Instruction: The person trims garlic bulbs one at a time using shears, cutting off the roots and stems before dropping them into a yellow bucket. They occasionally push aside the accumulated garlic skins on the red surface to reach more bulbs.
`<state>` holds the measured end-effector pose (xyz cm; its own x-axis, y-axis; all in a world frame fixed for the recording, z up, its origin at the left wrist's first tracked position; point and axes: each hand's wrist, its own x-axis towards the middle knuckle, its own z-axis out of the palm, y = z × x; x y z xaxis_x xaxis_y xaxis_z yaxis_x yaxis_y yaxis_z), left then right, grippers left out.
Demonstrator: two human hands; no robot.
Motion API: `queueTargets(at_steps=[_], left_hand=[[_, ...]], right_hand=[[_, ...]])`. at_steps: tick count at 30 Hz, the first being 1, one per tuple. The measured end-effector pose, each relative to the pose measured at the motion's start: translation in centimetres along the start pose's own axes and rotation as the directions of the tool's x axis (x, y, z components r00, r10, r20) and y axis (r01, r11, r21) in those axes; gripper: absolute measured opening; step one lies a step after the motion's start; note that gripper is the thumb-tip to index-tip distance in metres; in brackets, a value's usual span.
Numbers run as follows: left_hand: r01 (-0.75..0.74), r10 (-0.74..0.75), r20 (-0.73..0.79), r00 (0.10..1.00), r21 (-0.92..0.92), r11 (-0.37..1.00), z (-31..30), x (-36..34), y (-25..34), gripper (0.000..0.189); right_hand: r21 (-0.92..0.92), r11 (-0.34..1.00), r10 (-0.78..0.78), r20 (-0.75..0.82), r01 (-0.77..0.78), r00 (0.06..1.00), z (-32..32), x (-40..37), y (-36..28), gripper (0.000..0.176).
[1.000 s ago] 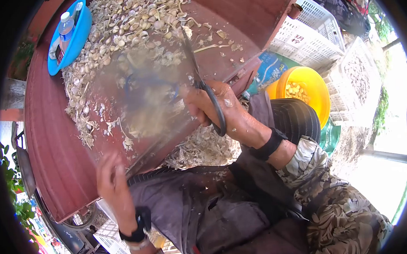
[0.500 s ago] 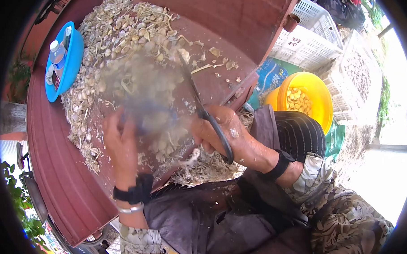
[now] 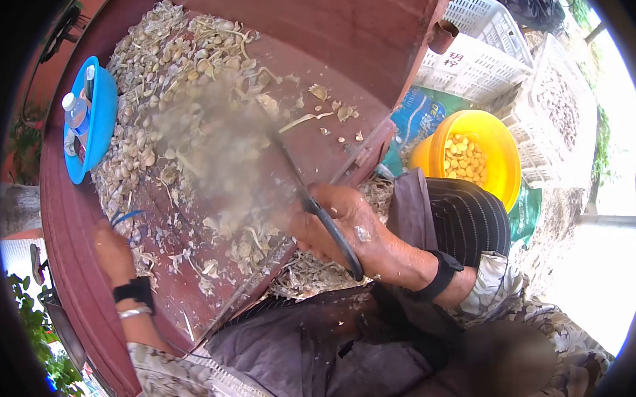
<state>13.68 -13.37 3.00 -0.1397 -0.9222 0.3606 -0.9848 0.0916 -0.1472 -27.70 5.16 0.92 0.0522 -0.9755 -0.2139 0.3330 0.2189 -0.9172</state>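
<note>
My right hand (image 3: 347, 222) is closed around dark-handled scissors (image 3: 317, 209), whose blades point up and left over the red tray (image 3: 292, 52). My left hand (image 3: 114, 251) is at the tray's left side, below the heap of garlic (image 3: 137, 128). A thin blue strip (image 3: 127, 216) shows at its fingertips; the fingers are too unclear to tell whether they hold anything. Loose skins and stems (image 3: 253, 250) lie between my hands. A blurred patch covers the middle of the heap and the scissor tips.
A blue basin (image 3: 105, 118) with a bottle (image 3: 75, 112) stands at the tray's upper left. Right of my knee is a yellow bucket (image 3: 502, 157) holding peeled cloves (image 3: 464, 158). White crates (image 3: 471, 64) stand behind it, one holding garlic (image 3: 559, 109).
My left hand has moved left and down, away from the scissors and the middle of the tray. My right hand still grips the scissors, nearly in place. The view has shifted slightly.
</note>
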Motion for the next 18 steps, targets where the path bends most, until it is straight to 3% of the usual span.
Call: queueTargets(at_steps=[3,5,7,9,12,15,18], left_hand=[[0.051,-0.037,-0.048,0.998,0.311,0.949,-1.4,3.5,-0.7,0.025],[-0.359,0.348,-0.202,0.916,-0.020,0.933,-2.7,4.4,5.6,0.024],[-0.208,0.248,0.072,0.966,-0.350,0.914,-2.2,4.2,12.2,0.022],[-0.164,0.230,0.068,0.971,-0.512,0.843,1.2,3.6,15.9,0.016],[-0.243,0.232,-0.071,0.970,-0.337,0.910,3.8,2.4,18.4,0.014],[-0.151,0.201,0.107,0.974,-0.357,0.922,2.6,1.1,19.3,0.016],[-0.349,0.346,-0.070,0.936,-0.335,0.876,2.8,-1.5,18.4,0.020]], right_hand=[[-0.032,0.999,-0.001,-0.007,0.000,1.000,-0.3,0.1,-0.2,0.035],[-0.039,0.999,-0.005,-0.007,0.005,1.000,-0.1,0.2,-0.3,0.035],[-0.045,0.999,0.001,-0.012,-0.001,1.000,0.0,0.2,-0.4,0.035],[-0.034,0.999,-0.032,0.004,0.032,0.999,-0.1,0.1,0.0,0.034],[-0.061,0.995,-0.075,0.007,0.075,0.997,-0.4,0.0,0.6,0.033],[-0.068,0.994,-0.083,0.017,0.084,0.996,-0.5,-0.1,0.2,0.031],[-0.162,0.984,-0.070,0.032,0.074,0.997,-0.1,-0.3,-0.1,0.030]])
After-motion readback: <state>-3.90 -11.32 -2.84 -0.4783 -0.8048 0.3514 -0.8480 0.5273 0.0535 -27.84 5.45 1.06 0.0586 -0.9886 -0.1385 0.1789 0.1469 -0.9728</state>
